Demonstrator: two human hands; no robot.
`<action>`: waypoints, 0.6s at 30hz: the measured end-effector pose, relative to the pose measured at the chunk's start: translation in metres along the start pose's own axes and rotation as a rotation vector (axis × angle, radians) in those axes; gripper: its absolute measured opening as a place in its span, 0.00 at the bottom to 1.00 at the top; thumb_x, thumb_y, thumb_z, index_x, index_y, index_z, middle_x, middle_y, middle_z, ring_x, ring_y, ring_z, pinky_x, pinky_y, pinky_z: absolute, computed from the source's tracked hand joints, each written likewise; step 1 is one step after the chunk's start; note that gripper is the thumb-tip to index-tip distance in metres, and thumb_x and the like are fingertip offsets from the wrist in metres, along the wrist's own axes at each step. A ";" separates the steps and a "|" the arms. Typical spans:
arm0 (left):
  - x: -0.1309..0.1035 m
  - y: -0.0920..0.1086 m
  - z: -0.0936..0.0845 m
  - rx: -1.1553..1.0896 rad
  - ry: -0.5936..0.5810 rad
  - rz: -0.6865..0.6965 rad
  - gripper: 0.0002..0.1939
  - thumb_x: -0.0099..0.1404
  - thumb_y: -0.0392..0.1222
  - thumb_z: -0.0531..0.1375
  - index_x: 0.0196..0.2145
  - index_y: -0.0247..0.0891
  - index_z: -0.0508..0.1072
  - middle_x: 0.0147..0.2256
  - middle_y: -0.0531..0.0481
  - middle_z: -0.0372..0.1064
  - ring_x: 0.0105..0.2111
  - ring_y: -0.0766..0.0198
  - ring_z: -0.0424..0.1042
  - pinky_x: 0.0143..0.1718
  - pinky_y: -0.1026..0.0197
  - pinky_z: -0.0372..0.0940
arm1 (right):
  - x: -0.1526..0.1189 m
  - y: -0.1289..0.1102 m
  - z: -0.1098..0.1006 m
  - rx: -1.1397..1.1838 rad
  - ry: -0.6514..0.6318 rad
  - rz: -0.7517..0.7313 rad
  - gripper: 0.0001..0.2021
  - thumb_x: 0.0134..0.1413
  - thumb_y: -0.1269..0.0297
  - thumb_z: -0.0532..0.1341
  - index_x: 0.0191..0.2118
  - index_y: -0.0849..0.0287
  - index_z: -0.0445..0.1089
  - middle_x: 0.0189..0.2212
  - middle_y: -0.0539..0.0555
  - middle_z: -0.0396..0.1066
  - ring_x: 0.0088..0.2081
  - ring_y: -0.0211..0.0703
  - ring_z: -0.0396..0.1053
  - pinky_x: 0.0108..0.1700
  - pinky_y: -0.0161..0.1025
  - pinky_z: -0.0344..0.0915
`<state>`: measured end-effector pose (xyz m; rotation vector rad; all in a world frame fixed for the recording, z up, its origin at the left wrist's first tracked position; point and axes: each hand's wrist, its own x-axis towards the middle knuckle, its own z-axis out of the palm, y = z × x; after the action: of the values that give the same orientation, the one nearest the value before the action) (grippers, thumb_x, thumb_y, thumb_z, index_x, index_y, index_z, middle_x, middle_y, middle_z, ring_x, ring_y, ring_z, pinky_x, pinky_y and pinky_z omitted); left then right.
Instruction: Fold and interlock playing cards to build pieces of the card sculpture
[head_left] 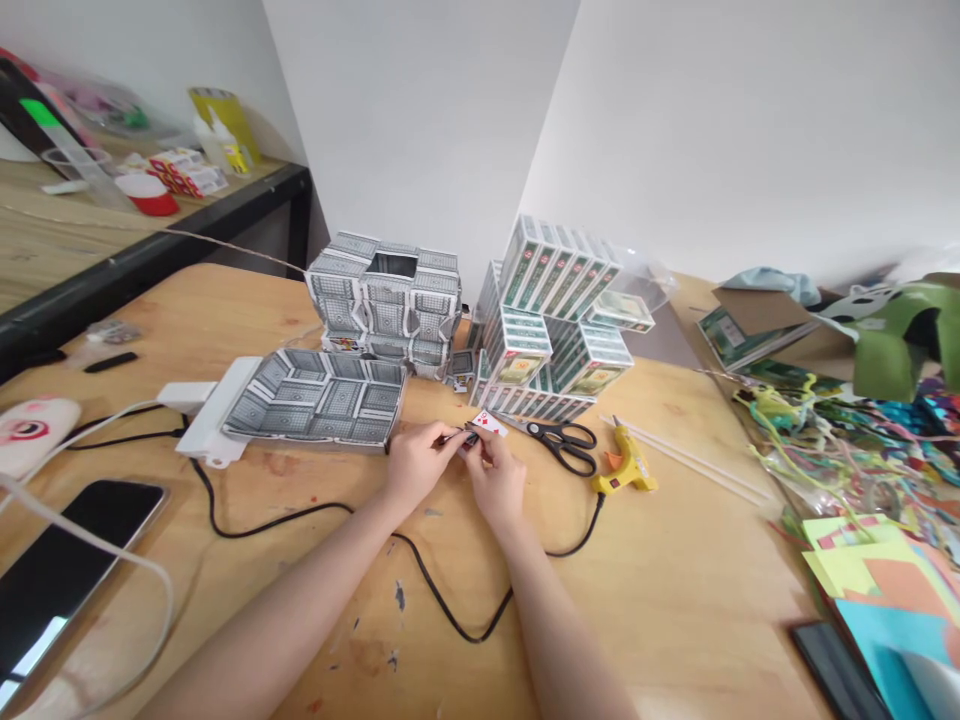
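Note:
My left hand (pixel 420 468) and my right hand (pixel 496 480) meet over the table, fingertips pinched on a small dark piece that looks like a folded playing card (pixel 470 437). Fingers hide most of it. Just behind them lies a face-up playing card (pixel 489 424) with red diamonds. To the left stands an open tray made of folded playing cards (pixel 322 398), and behind it a box of the same cards (pixel 382 300) with a hole in its top. Black-handled scissors (pixel 566 443) and a yellow glue gun (pixel 622 462) are right of my right hand.
Stacked card packs (pixel 559 300) stand behind my hands. A black cable (pixel 427 580) crosses the table beneath my forearms. A white power strip (pixel 217 420) and a phone (pixel 75 560) are at left. Clear glue sticks (pixel 690 460) and coloured paper (pixel 892 620) lie right.

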<state>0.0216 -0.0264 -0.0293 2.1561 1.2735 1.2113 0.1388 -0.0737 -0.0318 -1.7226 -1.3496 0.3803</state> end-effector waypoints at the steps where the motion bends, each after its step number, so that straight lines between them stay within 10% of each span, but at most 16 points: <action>1: -0.001 0.000 0.001 0.010 -0.007 0.001 0.08 0.59 0.44 0.57 0.27 0.39 0.72 0.25 0.54 0.74 0.24 0.69 0.71 0.27 0.68 0.62 | 0.000 0.001 0.000 0.015 -0.008 0.001 0.13 0.53 0.63 0.52 0.41 0.58 0.69 0.30 0.53 0.74 0.29 0.39 0.72 0.30 0.32 0.68; 18: -0.006 0.002 0.006 0.069 -0.234 0.158 0.17 0.61 0.33 0.49 0.48 0.36 0.66 0.36 0.46 0.74 0.32 0.64 0.73 0.34 0.64 0.67 | 0.007 0.010 -0.004 0.007 0.140 -0.064 0.12 0.54 0.66 0.50 0.37 0.58 0.71 0.33 0.53 0.75 0.32 0.41 0.73 0.35 0.36 0.68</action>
<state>0.0258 -0.0316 -0.0345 2.4049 1.0784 0.9486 0.1503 -0.0694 -0.0360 -1.6640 -1.2969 0.2234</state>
